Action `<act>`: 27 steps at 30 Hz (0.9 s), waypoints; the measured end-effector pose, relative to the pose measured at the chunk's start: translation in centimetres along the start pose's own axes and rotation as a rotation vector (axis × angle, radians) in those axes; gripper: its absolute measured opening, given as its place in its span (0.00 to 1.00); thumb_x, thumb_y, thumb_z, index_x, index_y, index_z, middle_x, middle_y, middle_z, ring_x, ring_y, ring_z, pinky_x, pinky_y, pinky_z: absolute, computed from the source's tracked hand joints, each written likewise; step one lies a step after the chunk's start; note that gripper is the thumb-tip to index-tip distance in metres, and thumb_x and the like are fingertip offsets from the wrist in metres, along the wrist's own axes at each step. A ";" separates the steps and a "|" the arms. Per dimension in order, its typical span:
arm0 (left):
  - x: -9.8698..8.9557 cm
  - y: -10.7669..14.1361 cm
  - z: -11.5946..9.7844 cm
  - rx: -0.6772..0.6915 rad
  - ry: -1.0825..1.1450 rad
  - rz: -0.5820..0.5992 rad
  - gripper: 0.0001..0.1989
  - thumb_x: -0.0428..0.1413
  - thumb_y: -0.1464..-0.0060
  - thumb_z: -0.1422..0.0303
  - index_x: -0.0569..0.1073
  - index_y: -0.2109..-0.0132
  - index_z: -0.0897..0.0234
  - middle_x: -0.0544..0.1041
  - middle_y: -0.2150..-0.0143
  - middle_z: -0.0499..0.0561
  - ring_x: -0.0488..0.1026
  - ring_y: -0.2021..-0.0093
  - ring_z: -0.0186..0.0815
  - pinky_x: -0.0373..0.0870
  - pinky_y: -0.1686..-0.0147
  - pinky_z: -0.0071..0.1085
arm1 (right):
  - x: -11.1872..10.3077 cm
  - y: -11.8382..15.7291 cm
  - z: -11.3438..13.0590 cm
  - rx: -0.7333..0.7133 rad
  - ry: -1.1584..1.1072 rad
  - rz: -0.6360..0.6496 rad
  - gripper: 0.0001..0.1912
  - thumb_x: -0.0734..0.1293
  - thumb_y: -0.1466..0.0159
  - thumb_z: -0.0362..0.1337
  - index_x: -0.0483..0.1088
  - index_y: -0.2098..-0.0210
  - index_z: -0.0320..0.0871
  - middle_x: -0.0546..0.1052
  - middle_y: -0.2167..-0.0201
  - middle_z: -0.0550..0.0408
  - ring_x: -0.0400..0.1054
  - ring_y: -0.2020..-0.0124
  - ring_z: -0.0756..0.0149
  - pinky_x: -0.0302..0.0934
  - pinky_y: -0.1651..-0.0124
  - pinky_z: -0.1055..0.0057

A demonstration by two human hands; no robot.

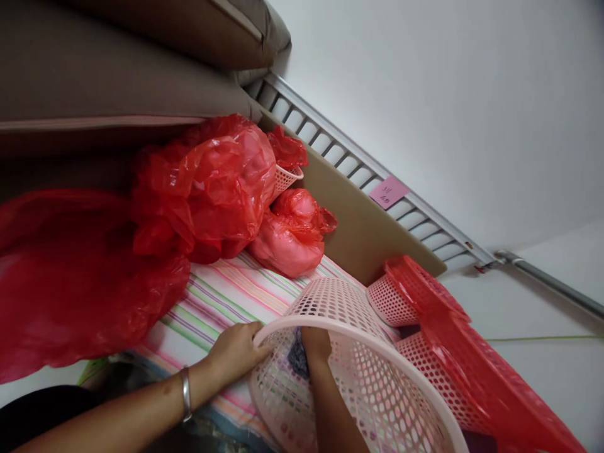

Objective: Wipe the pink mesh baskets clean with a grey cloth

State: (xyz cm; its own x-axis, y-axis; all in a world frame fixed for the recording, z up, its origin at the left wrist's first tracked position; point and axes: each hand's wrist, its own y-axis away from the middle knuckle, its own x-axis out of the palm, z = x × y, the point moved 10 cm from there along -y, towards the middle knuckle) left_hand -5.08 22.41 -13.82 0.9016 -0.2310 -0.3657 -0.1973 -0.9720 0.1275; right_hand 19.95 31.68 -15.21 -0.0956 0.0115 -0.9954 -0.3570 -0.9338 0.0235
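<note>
"Hands first: what have they got?"

"My left hand (238, 353) grips the rim of the pink basket (302, 321), a silver bracelet (186, 394) round that wrist. My right hand (317, 345) is inside the basket, against a dark bundle (297, 356). Its fingers are hidden, so I can't tell whether they clasp it or merely press on it."

"And how does the basket lie?"

"Tilted over the striped cloth (214, 296), mouth towards me."

"How would you handle it well?"

"I'd leave the steadying to the left: firm enough that nothing rolls, gentle enough that the rim doesn't bend. I'd bring the right wrist through mid-mouth, clear of the edge. Fabric could snag in those holes, so I'd ease the bundle along rather than drag it, and slow down near the wall."

"What should I watch beyond?"

"On the right, close by, perforated baskets (425, 365) sit partly under red plastic (472, 371); a wide elbow could knock them. Past the pink basket's base is a small red bag (290, 236), with a bulkier red bag (221, 189) to its left. Farther back come a tan board (349, 214), a metal rail (340, 133) bearing a pink note (389, 192), and the white wall (425, 82). I'd use short strokes and let the wrist turn, not the shoulder."
</note>
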 end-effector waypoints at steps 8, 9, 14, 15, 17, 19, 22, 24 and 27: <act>6.8 1.2 3.5 -0.133 0.353 0.259 0.12 0.47 0.50 0.68 0.72 0.61 0.68 0.67 0.85 0.46 0.71 0.83 0.37 0.68 0.82 0.28 | -1.7 3.0 2.0 -0.099 0.002 -0.014 0.23 0.57 0.39 0.39 0.66 0.47 0.35 0.72 0.50 0.38 0.66 0.48 0.50 0.60 0.49 0.60; 6.9 1.1 3.5 -0.132 0.369 0.252 0.12 0.47 0.51 0.69 0.71 0.60 0.68 0.67 0.85 0.46 0.71 0.83 0.37 0.68 0.82 0.28 | -1.7 4.2 2.2 -0.125 0.005 -0.018 0.23 0.58 0.40 0.37 0.67 0.48 0.34 0.73 0.52 0.38 0.67 0.49 0.52 0.60 0.49 0.62; 6.6 0.3 3.3 -0.099 0.364 0.206 0.09 0.47 0.54 0.71 0.72 0.68 0.67 0.65 0.87 0.46 0.70 0.84 0.36 0.67 0.83 0.28 | 0.4 13.4 2.1 -0.366 0.018 -0.121 0.22 0.59 0.43 0.33 0.67 0.50 0.37 0.73 0.52 0.40 0.65 0.47 0.53 0.57 0.45 0.62; 6.5 0.3 3.2 -0.089 0.347 0.199 0.10 0.47 0.55 0.71 0.73 0.69 0.67 0.66 0.86 0.46 0.70 0.84 0.36 0.66 0.84 0.28 | 1.1 15.2 1.8 -0.413 0.002 -0.143 0.22 0.60 0.44 0.33 0.67 0.49 0.40 0.73 0.52 0.42 0.66 0.48 0.53 0.58 0.45 0.62; 6.1 0.3 2.9 -0.059 0.297 0.179 0.11 0.47 0.55 0.71 0.74 0.68 0.67 0.70 0.83 0.48 0.72 0.82 0.37 0.66 0.82 0.28 | 2.1 17.7 1.1 -0.446 -0.016 -0.166 0.24 0.61 0.45 0.33 0.66 0.48 0.43 0.73 0.52 0.44 0.66 0.49 0.52 0.60 0.47 0.61; 5.5 0.4 2.2 -0.011 0.231 0.151 0.13 0.47 0.55 0.71 0.75 0.66 0.68 0.76 0.77 0.50 0.75 0.76 0.38 0.67 0.78 0.27 | 2.4 18.2 0.9 -0.433 -0.019 -0.150 0.24 0.60 0.45 0.32 0.66 0.48 0.42 0.73 0.52 0.45 0.67 0.49 0.53 0.61 0.48 0.62; 4.3 0.8 0.7 0.068 0.121 0.117 0.14 0.47 0.53 0.71 0.77 0.65 0.67 0.80 0.69 0.53 0.77 0.67 0.40 0.67 0.71 0.27 | 0.9 15.2 1.5 -0.360 0.009 -0.099 0.24 0.59 0.43 0.31 0.65 0.47 0.35 0.72 0.52 0.41 0.66 0.48 0.54 0.59 0.45 0.63; 3.2 1.0 -0.3 0.104 0.045 0.099 0.15 0.47 0.54 0.71 0.78 0.64 0.66 0.81 0.68 0.53 0.77 0.66 0.40 0.67 0.69 0.28 | -0.9 11.9 2.1 -0.283 0.028 -0.088 0.22 0.59 0.41 0.32 0.65 0.48 0.31 0.72 0.52 0.38 0.65 0.47 0.52 0.57 0.44 0.61; 1.2 1.3 -1.4 0.136 -0.075 0.051 0.14 0.48 0.55 0.72 0.78 0.66 0.66 0.80 0.69 0.56 0.77 0.67 0.43 0.65 0.69 0.31 | -2.8 7.3 2.9 -0.201 0.025 -0.092 0.16 0.59 0.36 0.36 0.69 0.52 0.34 0.73 0.55 0.41 0.67 0.51 0.54 0.60 0.47 0.58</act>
State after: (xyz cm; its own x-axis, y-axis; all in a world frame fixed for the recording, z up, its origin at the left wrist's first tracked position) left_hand -3.71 20.97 -12.81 0.8590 -0.2776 -0.4302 -0.2968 -0.9547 0.0235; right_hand 14.95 25.91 -12.01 -0.0474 0.0932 -0.9945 -0.1705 -0.9818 -0.0839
